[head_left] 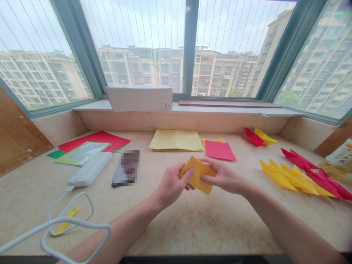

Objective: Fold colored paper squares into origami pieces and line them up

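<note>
Both my hands hold a folded piece of orange-yellow paper [198, 173] above the marble sill [192, 220] in the middle of the view. My left hand [172, 185] pinches its left edge with thumb and fingers closed. My right hand [224, 178] grips its right side, thumb on top. Just beyond the paper lie a pink-red sheet [219, 150] and a larger pale yellow sheet [176, 140], flat on the sill.
Folded red and yellow paper shapes [305, 176] lie at the right, two more [258, 136] near the wall. At the left are red and green sheets [93, 145], a white power bank [89, 169] with cable [68, 220], and a blurred card [127, 168]. A white box [139, 98] stands on the window ledge.
</note>
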A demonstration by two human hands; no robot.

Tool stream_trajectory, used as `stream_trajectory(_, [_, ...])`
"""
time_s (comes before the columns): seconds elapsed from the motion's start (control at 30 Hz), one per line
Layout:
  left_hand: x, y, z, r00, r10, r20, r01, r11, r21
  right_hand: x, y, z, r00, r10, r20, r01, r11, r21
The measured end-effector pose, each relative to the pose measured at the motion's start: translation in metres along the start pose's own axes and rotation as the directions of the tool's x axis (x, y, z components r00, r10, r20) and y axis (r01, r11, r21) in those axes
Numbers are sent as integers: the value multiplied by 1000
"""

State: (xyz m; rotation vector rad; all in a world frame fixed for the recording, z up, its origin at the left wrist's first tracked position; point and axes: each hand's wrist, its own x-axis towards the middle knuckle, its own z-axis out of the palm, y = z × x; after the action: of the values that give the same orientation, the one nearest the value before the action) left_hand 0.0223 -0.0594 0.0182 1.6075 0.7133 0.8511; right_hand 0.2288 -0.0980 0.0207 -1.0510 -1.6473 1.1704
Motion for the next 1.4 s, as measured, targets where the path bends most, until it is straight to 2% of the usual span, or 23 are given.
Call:
stream_trajectory(0.1, [1, 1, -3, 1000, -15, 16, 16, 1000, -17, 2, 3, -3, 991, -13, -132, 1, 996, -85])
stream_trajectory(0.17, [1, 2, -5, 997, -30, 73, 32, 999, -25, 4, 5, -4, 980, 14, -199, -25, 998, -52])
stream_trajectory(0.27, [1, 2, -8, 985, -45, 167, 49, 999, -20, 6, 6, -1, 971, 22, -237, -14, 999, 36])
stream_trajectory(0.37, [1, 0, -8, 969, -66, 239, 68, 998, -2, 6, 4, 5, 968, -46, -248, 71, 993, 93])
stream_trajectory(0.5, [1, -3, -4, 966, -103, 238, 103, 995, 14, 6, 1, 15, 943, -96, -318, 140, 983, 119])
stream_trajectory(0.7, [-1, 0, 5, 983, -69, 173, 77, 996, -39, 7, 1, 30, 796, -146, -588, 185, 983, 6])
stream_trajectory(0.77, [-3, 0, 8, 985, -62, 161, 72, 995, -63, 5, 3, 33, 741, -259, -620, 216, 966, -145])
stream_trajectory(0.83, [-3, -1, 11, 987, -50, 155, 65, 994, -91, 3, 5, 34, 706, -418, -571, 263, 904, -337])
stream_trajectory(0.93, [-3, -2, 12, 994, -29, 107, 43, 991, -130, 0, 8, 35, 724, -551, -415, 328, 804, -496])
stream_trajectory(1.03, [-2, 0, 11, 998, -20, 59, 29, 986, -166, 0, 10, 36, 760, -586, -280, 383, 753, -535])
stream_trajectory(1.1, [-2, 1, 10, 999, -19, 48, 28, 982, -185, 1, 11, 37, 793, -569, -217, 397, 753, -526])
stream_trajectory(1.23, [-2, 2, 10, 999, -34, 39, 41, 979, -202, 4, 14, 38, 842, -488, -230, 346, 815, -465])
stream_trajectory(1.3, [-2, 2, 10, 996, -48, 71, 63, 973, -220, 5, 15, 38, 843, -478, -247, 338, 827, -449])
stream_trajectory(1.4, [-2, 0, 10, 993, -66, 93, 87, 965, -246, 4, 15, 36, 814, -499, -297, 340, 824, -453])
